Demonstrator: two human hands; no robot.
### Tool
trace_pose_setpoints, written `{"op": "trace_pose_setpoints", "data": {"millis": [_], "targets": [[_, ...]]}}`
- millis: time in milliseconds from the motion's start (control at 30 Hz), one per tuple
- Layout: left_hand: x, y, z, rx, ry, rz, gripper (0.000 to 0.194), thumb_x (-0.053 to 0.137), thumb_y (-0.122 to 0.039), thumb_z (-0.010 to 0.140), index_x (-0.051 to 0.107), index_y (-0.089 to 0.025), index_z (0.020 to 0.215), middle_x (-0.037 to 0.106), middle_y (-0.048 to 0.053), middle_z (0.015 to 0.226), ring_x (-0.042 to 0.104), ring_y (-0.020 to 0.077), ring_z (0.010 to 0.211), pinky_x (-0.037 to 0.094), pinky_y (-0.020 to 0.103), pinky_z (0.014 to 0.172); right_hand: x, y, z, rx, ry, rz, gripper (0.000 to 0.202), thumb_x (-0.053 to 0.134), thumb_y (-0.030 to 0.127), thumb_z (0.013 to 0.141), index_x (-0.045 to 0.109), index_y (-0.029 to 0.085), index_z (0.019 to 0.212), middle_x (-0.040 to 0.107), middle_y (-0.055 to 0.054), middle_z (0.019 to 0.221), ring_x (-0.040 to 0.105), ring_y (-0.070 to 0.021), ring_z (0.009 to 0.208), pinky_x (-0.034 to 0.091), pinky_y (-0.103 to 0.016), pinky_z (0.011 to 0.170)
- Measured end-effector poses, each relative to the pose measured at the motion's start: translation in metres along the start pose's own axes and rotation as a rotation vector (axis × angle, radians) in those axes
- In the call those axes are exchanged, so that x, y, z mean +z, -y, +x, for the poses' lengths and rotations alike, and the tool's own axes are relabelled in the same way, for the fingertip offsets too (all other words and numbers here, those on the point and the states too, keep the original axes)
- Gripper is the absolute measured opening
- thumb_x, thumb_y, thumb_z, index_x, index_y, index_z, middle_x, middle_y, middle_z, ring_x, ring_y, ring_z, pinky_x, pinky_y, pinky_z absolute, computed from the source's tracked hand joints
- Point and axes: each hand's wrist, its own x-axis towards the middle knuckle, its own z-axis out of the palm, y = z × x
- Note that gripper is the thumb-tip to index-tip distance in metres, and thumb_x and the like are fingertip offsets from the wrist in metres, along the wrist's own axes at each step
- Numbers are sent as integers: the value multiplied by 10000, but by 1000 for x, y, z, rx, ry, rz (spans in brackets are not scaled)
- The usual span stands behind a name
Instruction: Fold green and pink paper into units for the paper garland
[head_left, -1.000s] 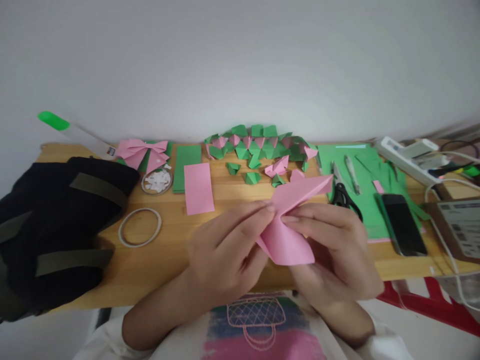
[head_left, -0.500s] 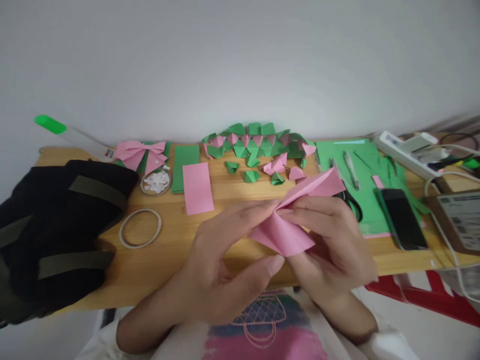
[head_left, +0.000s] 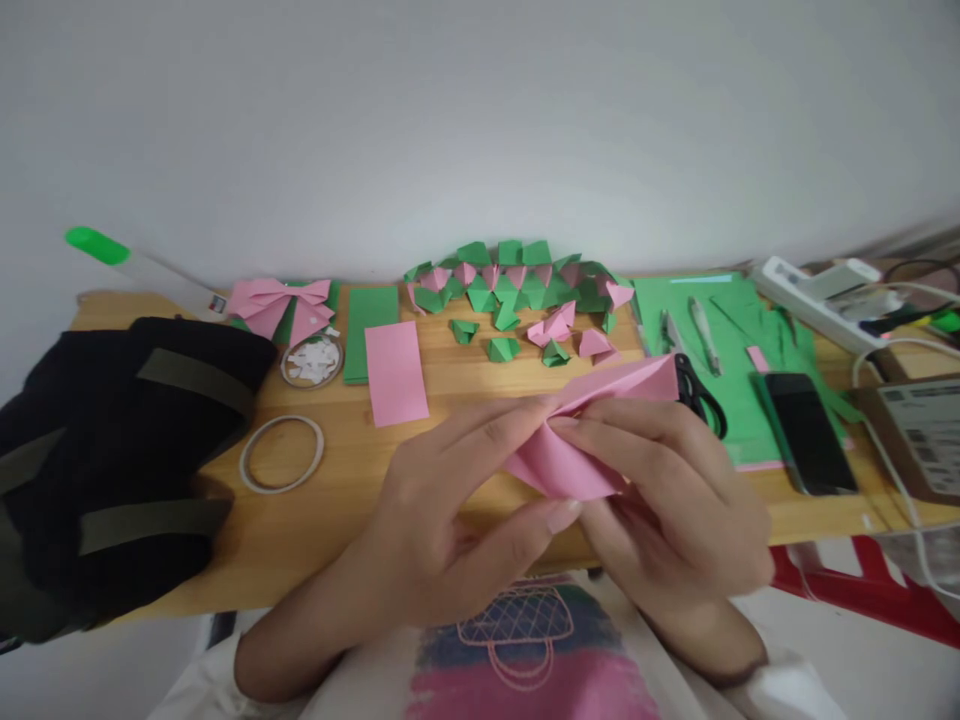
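Observation:
A creased sheet of pink paper (head_left: pixel 574 465) is held up above the table, folded with one flap pointing to the upper right. My left hand (head_left: pixel 465 520) grips its left side, fingertips at the central crease and thumb at the lower edge. On the other side my right hand (head_left: pixel 667 480) pinches the same paper near the crease, its thumb mostly hidden behind the sheet. Behind the hands lie several small folded green pieces (head_left: pixel 503 349) and pink folded pieces (head_left: pixel 553 325). A flat pink rectangle (head_left: pixel 397 375) rests to the left, partly over green rectangles (head_left: pixel 371 300).
Left are a black bag (head_left: pixel 112 450), a tape ring (head_left: pixel 281 455), a dish of white scraps (head_left: pixel 313 360) and a pink paper bow (head_left: pixel 281 305). Right are scissors (head_left: pixel 701 395), a utility knife (head_left: pixel 703 335), a phone (head_left: pixel 808 430), a power strip (head_left: pixel 817 305) and a box (head_left: pixel 915 435).
The pink paper's raised flap has tilted lower and its lower part has flattened. My right hand has shifted slightly right, and my left thumb has moved right along the lower edge.

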Motion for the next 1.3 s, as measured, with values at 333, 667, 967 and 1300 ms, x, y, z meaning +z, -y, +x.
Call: {"op": "trace_pose_setpoints", "data": {"millis": [333, 667, 967, 1300], "targets": [[17, 13, -3, -127, -129, -251, 341, 684, -218, 837, 603, -259, 1166, 713, 13, 1075, 691, 146, 945, 569, 250, 841, 0, 2, 4, 128, 86, 91, 247, 568, 27, 856, 669, 172, 1029, 737, -36, 960, 685, -114, 893, 561, -211, 756], [20, 19, -1, -291, -175, -354, 102, 601, -196, 909, 671, -248, 964, 694, -41, 817, 644, 64, 745, 514, 133, 687, 7, 0, 3, 287, 29, 204, 193, 670, 37, 808, 686, 213, 887, 757, 42, 869, 672, -68, 753, 538, -181, 692], [20, 21, 2, -327, -212, -324, 89, 631, -197, 879, 699, -235, 835, 720, -42, 784, 670, 90, 718, 540, 167, 650, 7, 1, 3, 370, 57, 135, 148, 654, 86, 817, 726, 212, 847, 668, 6, 758, 575, -76, 605, 434, -204, 479], [17, 29, 7, -404, -348, -320, 136, 690, -179, 809, 685, -199, 674, 626, -54, 591, 546, 65, 540, 447, 145, 474, -11, -11, 4, 313, 140, 30, 353, 707, 190, 806, 661, 129, 1151, 616, -121, 1131, 592, -202, 1106, 515, -341, 943]]}}
